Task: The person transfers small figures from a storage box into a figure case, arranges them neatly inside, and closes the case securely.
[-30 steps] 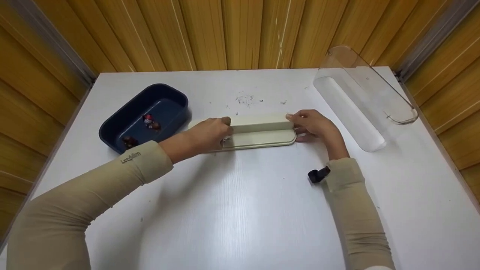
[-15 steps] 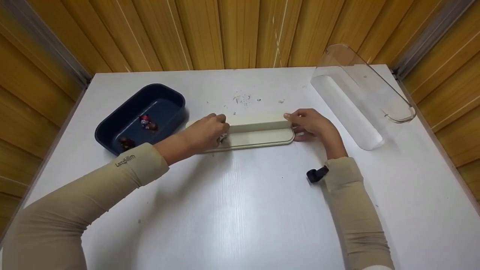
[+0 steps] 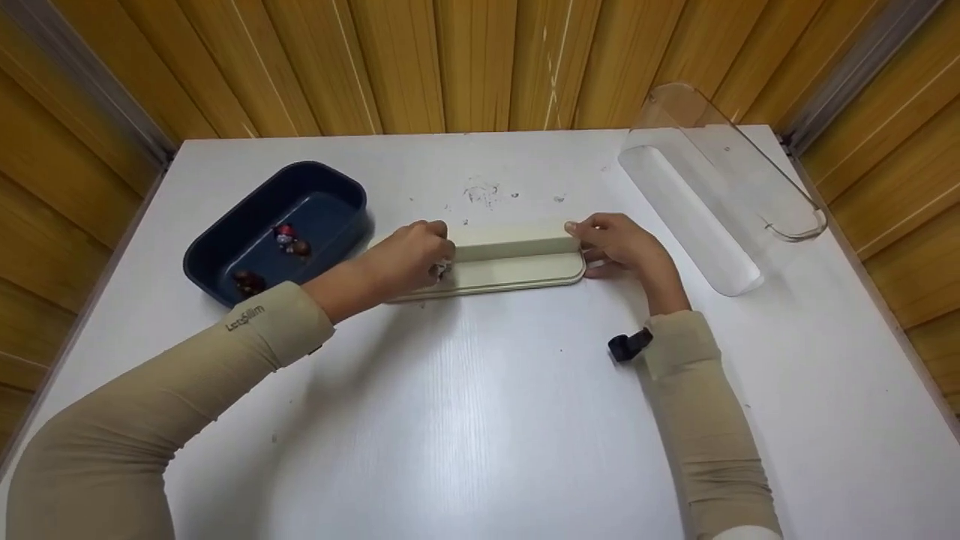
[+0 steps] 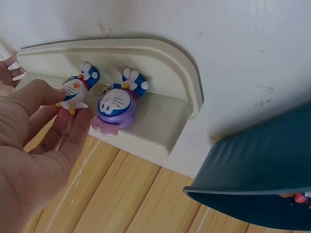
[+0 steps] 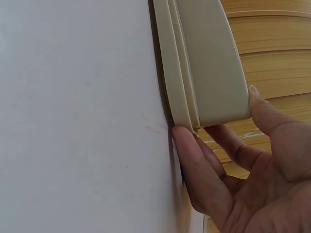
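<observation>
In the left wrist view, my left hand (image 4: 41, 128) pinches a small blue-and-white cartoon figurine (image 4: 75, 94) between thumb and fingers, on the step of a cream stepped display base (image 4: 155, 124). Beside it on the base stands a second figurine (image 4: 116, 104), with a purple body and blue top. From the head view, the left hand (image 3: 409, 259) covers the base's left part and hides most of both figurines. My right hand (image 3: 619, 244) grips the right end of the base (image 3: 517, 274); the right wrist view shows thumb and fingers around that end.
At the left stands a dark blue bin (image 3: 319, 210) holding several small figurines (image 3: 249, 283). A clear plastic cover (image 3: 757, 180) lies at the back right. Wooden panels (image 3: 472, 67) rise behind the white table (image 3: 480, 420).
The head view has shifted slightly. Both hands keep about the same places on the base, with only small movement of the left fingers.
</observation>
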{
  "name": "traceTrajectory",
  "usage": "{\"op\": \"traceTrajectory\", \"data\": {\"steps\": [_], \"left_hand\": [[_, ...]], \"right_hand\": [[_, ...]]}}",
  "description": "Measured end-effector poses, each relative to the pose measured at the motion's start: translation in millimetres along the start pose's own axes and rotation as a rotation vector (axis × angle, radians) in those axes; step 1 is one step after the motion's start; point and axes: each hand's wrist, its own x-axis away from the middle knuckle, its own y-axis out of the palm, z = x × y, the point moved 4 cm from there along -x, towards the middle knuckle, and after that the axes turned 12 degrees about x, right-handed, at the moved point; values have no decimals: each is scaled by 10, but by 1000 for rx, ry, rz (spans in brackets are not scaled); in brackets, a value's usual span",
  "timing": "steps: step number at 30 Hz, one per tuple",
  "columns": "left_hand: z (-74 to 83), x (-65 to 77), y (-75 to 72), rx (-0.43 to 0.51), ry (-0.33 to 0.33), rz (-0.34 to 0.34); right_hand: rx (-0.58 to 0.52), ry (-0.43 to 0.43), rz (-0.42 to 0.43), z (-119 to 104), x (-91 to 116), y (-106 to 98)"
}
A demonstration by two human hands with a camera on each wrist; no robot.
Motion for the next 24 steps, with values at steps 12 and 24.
{"op": "traceTrajectory", "data": {"steps": [12,24], "left_hand": [[-18,-15,-29,45,-13,-11],[-41,4,-29,29,-45,-1]], "right_hand": [[65,34,7,-17,2,-13],[49,26,15,-27,4,17]]}}
